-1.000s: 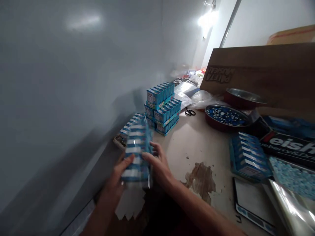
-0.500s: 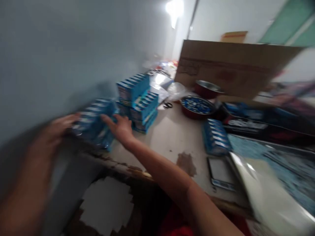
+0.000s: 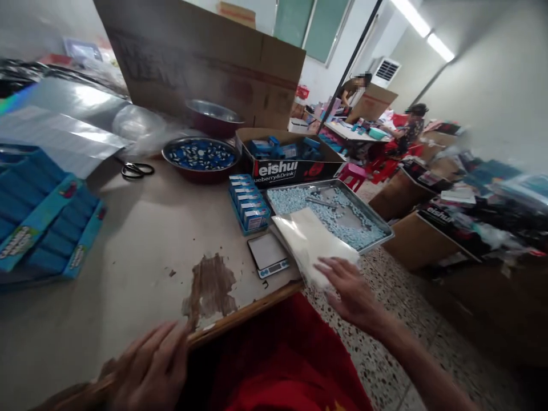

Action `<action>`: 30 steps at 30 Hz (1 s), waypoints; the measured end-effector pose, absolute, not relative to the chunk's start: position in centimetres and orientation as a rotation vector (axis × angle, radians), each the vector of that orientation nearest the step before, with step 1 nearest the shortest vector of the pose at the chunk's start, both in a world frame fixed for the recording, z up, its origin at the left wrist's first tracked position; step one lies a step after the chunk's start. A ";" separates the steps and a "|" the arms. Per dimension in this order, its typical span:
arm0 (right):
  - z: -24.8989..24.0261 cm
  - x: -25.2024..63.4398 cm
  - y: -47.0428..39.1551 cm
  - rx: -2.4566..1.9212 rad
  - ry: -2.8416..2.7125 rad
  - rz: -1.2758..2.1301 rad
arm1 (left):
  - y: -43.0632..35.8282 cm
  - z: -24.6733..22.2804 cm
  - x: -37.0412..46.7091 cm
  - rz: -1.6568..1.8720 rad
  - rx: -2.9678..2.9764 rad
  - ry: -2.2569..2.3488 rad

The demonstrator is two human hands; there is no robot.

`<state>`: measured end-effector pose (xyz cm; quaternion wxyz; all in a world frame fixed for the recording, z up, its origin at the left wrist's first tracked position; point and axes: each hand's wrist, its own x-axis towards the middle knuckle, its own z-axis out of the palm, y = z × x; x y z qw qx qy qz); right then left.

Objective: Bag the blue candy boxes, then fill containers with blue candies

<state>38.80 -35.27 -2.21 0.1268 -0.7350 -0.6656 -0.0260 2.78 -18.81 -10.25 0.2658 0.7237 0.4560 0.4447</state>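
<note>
My left hand point(image 3: 149, 365) rests at the wooden front edge of the table, fingers bent loosely, holding nothing that shows. Over the corner of a stack of clear, cream-tinted plastic sheets point(image 3: 314, 237) is my right hand point(image 3: 349, 288), fingers stretched and thumb apart. Its fingertips look to touch the sheets, which overhang the table edge. Beside them lies a small digital scale point(image 3: 268, 254). Behind the scale stands a blue display box point(image 3: 249, 205) filled with small packs. More blue display boxes point(image 3: 47, 222) are stacked at the far left.
A metal tray point(image 3: 377, 225) holds pale blue pellets. Behind are a bowl of blue-and-white pieces point(image 3: 201, 154), another metal bowl point(image 3: 214, 117), a carton of blue packs point(image 3: 295, 168) and an upright cardboard sheet point(image 3: 205, 68). Scissors point(image 3: 135, 170) lie left. Two people work at a far table.
My view has swung right. Both hands have left the blue boxes by the wall; the left is now at the table edge, the right at the plastic sheets.
</note>
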 end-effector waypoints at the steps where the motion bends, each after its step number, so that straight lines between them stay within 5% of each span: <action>1: -2.3 40.7 -36.0 -2.258 -2.000 -0.197 | -18.0 -10.2 4.9 1.252 1.988 1.235; 10: -3.6 47.7 -36.3 -2.231 -2.307 -0.194 | -7.6 -7.1 23.0 0.904 1.679 1.295; 16: -3.1 52.0 -35.0 -2.131 -1.528 0.644 | -9.5 -9.6 29.4 1.194 2.014 1.422; 21: -4.1 54.0 -34.0 -1.805 -1.009 1.073 | -6.7 -9.9 30.5 1.202 2.009 1.539; 30: -4.9 54.0 -35.0 -1.654 -0.954 1.199 | -2.9 -8.9 27.4 1.124 1.991 1.612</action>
